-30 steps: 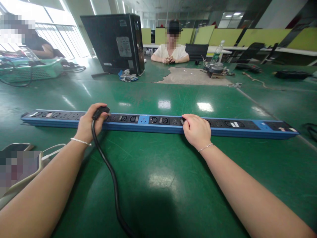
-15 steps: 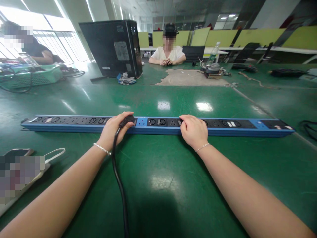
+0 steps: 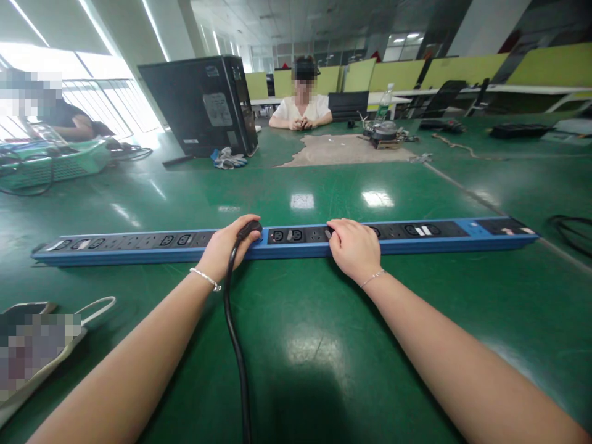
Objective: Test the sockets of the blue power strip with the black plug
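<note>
A long blue power strip (image 3: 296, 250) with black socket panels lies across the green table. My left hand (image 3: 229, 246) is closed on the black plug (image 3: 250, 229) of a thick cable (image 3: 237, 345), over the blue socket section left of the strip's middle. Whether the plug's pins are inside a socket is hidden. The cable hangs from the plug toward the bottom edge of the view. My right hand (image 3: 355, 246) wraps round the strip right of its middle, fingers on the top face and covering some sockets.
Behind the strip stand a black computer case (image 3: 194, 108), a glove (image 3: 229, 158), a green basket (image 3: 60, 166) and a bottle (image 3: 385, 102). A phone-like object (image 3: 37, 351) lies front left. Two people sit beyond, one across, one far left.
My left hand and the plug have shifted right along the strip, from beside the blue socket section to over it. My right hand keeps its grip. The whole view has tilted slightly.
</note>
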`<action>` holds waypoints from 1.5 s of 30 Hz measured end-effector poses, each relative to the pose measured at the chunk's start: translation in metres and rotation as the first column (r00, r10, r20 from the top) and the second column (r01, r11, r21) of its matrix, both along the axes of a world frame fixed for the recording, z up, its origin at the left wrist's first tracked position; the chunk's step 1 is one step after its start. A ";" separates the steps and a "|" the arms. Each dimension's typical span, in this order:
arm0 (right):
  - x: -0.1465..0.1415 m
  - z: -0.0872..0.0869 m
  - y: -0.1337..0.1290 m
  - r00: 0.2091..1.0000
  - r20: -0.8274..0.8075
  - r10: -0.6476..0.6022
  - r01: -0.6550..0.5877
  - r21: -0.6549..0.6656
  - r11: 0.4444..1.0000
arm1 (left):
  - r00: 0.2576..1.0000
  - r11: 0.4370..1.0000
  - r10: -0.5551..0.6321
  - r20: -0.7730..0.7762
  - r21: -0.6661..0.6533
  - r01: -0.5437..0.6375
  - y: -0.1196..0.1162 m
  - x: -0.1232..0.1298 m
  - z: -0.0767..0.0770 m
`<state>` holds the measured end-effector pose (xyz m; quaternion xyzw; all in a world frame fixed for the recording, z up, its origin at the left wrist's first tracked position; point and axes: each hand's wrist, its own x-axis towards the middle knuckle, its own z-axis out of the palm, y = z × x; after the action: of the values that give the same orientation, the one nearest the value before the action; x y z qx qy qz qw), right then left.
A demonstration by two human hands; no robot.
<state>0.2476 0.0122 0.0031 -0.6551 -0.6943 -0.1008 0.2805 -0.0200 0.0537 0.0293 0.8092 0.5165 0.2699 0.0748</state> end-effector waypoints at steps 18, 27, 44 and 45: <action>0.000 -0.001 0.000 1.000 -0.005 0.005 -0.005 0.021 1.000 | 0.991 0.993 -0.052 -0.119 0.101 0.064 -0.007 0.008 -0.001; 0.000 -0.001 0.000 1.000 -0.002 0.002 -0.002 -0.002 1.000 | 0.980 0.985 -0.041 -0.197 0.156 0.073 -0.013 0.010 -0.004; 0.001 -0.001 0.000 1.000 0.002 0.006 -0.006 0.009 1.000 | 0.972 0.981 0.017 -0.234 0.191 0.029 -0.015 0.011 -0.008; 0.001 -0.001 0.000 1.000 0.002 0.005 -0.005 0.008 1.000 | 0.972 0.982 0.017 -0.236 0.185 0.028 -0.015 0.011 -0.008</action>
<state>0.2482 0.0121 0.0021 -0.6520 -0.6959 -0.1034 0.2828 -0.0088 0.0385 0.0216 0.8404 0.4919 0.2187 -0.0630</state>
